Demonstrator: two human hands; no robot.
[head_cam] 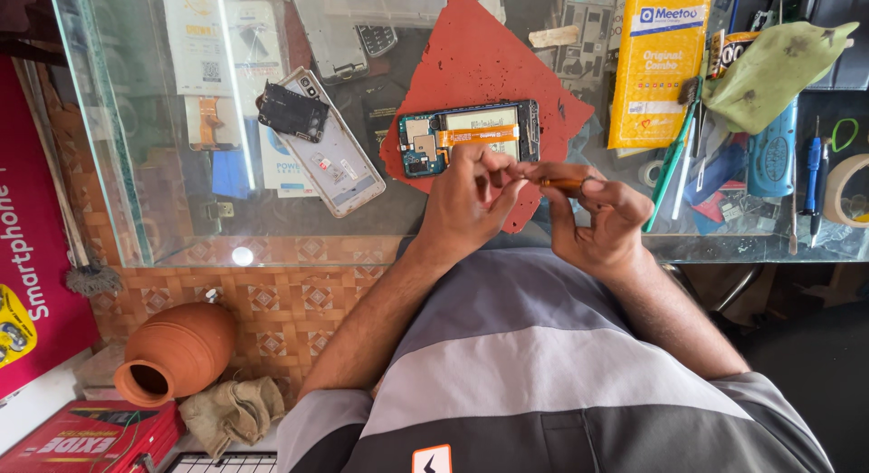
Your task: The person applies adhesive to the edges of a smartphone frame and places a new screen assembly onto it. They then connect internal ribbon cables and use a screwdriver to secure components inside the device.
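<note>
Grey shirt (pixel 543 382) fills the bottom of the view, nearest the lens. Both forearms run up from it toward 12 o'clock.

Left hand (pixel 466 201): fingers curled, tips pinched onto the near end of a small orange-handled screwdriver (pixel 563 182). Right hand (pixel 602 221): closed round the same tool, thumb and forefinger clamped on the handle. The tool lies roughly level between the two hands, just above the glass edge.

Opened phone (pixel 471 136) at 12 o'clock from the left hand, just beyond the knuckles, back off, circuit board and orange flex cable showing. It rests on a red mat (pixel 484 57) on the glass counter (pixel 136 165).

At 10 o'clock from the hands: white back cover (pixel 337 161) with a black part (pixel 291 113) lying on it. At 2 o'clock: yellow packet (pixel 656 66), green cloth (pixel 769 70), a blue case (pixel 772 156) and loose hand tools. A tape roll (pixel 849 191) sits at the 3 o'clock edge.

Below the counter, at 8 o'clock: clay pot (pixel 176 351) on its side, a crumpled rag (pixel 231 411) just beside it, and a red box (pixel 86 437).
</note>
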